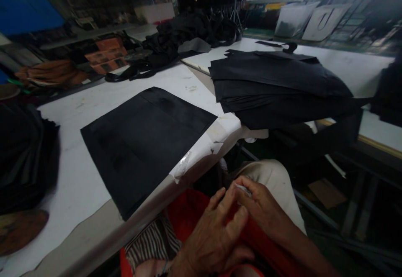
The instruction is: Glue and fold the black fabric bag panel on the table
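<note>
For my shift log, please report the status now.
Right grip apparently holding small pale object, left grip close by. Black panel flat on white table. Nothing seen covering it.

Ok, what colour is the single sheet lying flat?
Black; the sheet shows best in the head view.

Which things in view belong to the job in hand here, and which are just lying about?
Likely part of the job:
small pale item, too unclear to name, in the right hand's grip
flat black panel on the white table, close by
fanned black pieces, similar in colour

Apparently just lying about:
orange-brown blocks
brown bundle
whitish bins in the background
</note>
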{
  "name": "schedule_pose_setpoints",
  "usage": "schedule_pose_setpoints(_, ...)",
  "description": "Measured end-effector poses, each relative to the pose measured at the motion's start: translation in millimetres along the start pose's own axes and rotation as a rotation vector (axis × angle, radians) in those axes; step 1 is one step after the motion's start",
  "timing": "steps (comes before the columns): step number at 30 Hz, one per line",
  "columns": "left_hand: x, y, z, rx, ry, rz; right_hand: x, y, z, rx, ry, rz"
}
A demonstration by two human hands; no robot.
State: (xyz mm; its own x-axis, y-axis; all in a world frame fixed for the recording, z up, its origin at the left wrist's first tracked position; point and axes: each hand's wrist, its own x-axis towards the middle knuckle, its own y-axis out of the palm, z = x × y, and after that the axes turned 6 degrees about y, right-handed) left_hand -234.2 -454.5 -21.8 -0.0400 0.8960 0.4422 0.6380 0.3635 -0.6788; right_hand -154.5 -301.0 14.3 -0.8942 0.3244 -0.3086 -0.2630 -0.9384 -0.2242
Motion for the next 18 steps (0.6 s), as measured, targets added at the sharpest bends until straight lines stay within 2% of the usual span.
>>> schedule_pose_setpoints(3,0,-2.3,3,0.068,0.051,0.147,5,3,-7,-0.106,-0.052,-0.056)
schedule_pose_setpoints(5,0,-3.2,2,0.076,0.065,0.213,9,4,-14,-0.150,-0.032,-0.136)
schedule_pose_setpoints(9,7,-6.5,-3,0.058,0.070,0.313,13,3,-23,-0.054,0.019,-0.234)
schedule_pose_setpoints(13,16,-10.9,-7,0.058,0.076,0.284,13,-6,-22,0.168,0.012,-0.255)
schedule_pose_setpoints(18,20,-12.8,-9,0.037,0.084,0.255,7,-19,-19,0.265,0.075,-0.285)
